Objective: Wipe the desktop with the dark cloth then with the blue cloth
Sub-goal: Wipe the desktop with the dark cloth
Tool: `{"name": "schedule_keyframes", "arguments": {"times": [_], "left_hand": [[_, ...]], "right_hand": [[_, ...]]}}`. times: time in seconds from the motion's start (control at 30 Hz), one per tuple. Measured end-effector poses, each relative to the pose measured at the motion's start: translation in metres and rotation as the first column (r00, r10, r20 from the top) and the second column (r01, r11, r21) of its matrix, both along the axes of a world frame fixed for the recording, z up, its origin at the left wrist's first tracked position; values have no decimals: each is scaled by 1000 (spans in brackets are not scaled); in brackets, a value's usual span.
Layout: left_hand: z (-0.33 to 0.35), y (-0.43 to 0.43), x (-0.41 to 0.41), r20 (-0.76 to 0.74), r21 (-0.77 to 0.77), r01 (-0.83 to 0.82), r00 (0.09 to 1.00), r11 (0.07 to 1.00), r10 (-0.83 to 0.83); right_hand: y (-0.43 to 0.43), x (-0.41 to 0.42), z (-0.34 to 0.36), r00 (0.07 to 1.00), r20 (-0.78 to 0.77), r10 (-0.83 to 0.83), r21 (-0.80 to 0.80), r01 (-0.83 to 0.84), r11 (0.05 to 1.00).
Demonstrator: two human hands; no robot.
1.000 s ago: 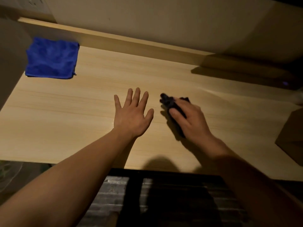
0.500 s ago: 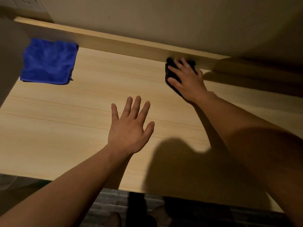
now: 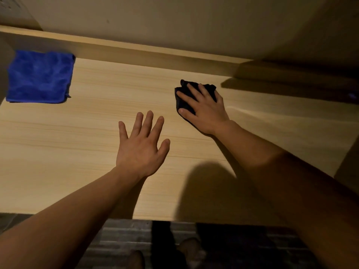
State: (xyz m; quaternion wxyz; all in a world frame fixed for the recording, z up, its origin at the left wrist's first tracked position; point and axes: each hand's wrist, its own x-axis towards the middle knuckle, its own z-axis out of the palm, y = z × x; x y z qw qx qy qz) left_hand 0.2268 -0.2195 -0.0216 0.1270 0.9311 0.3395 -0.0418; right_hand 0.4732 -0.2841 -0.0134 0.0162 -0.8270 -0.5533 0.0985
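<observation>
The light wooden desktop (image 3: 93, 136) fills the view. My right hand (image 3: 206, 109) presses flat on the bunched dark cloth (image 3: 183, 90) at the desk's middle right, a short way in front of the back ledge; most of the cloth is hidden under my palm and fingers. My left hand (image 3: 141, 146) lies flat on the wood with fingers spread, holding nothing, below and left of the right hand. The blue cloth (image 3: 38, 76) lies spread out at the far left back corner, away from both hands.
A raised wooden ledge (image 3: 136, 53) runs along the back of the desk below the wall. A dark shadowed shelf (image 3: 291, 82) sits at the back right. The desk's front edge (image 3: 155, 218) lies near me, with the floor and feet below.
My right hand pushed the dark cloth from the desk's middle up to the back ledge, then drew it back toward me a little. The left hand and the blue cloth stayed in place.
</observation>
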Motion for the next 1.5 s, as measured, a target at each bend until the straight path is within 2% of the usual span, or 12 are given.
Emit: {"name": "schedule_keyframes", "arguments": {"times": [0.37,0.57,0.8,0.9,0.97,1.03,1.13,1.2,1.27,1.4,1.5], "left_hand": [[-2,-1,0,46,-3,19,999,1000,-19],[6,-6,-12,336,22,31,941,999,-36],[21,-28,13,397,33,135,908,990,-137],[23,-34,37,364,5,127,924,992,-120],[19,-35,48,313,-18,130,943,991,-117],[14,-39,55,262,-55,137,958,989,-118],[5,-47,56,192,-72,151,972,986,-135],[4,-48,58,161,-45,142,978,989,-133],[4,-48,62,141,-36,125,983,991,-119],[2,-52,64,133,-25,114,985,993,-110],[0,-51,67,132,-8,111,985,994,-108]], "right_hand": [[-105,-104,6,997,-69,27,6,-27,1000],[-160,-160,-1,989,-125,74,37,-70,997],[-207,-212,-7,991,-134,13,204,15,979],[-219,-222,0,938,-346,-27,252,120,960],[-218,-219,11,838,-545,25,350,201,915],[-215,-205,24,770,-638,34,411,303,860],[-200,-162,45,699,-710,-79,378,474,795],[-179,-121,52,765,-635,-106,442,472,763],[-151,-76,53,835,-534,-131,466,420,778],[-94,11,37,935,-284,-212,392,315,864],[-58,58,25,954,-205,-221,300,276,913]]}}
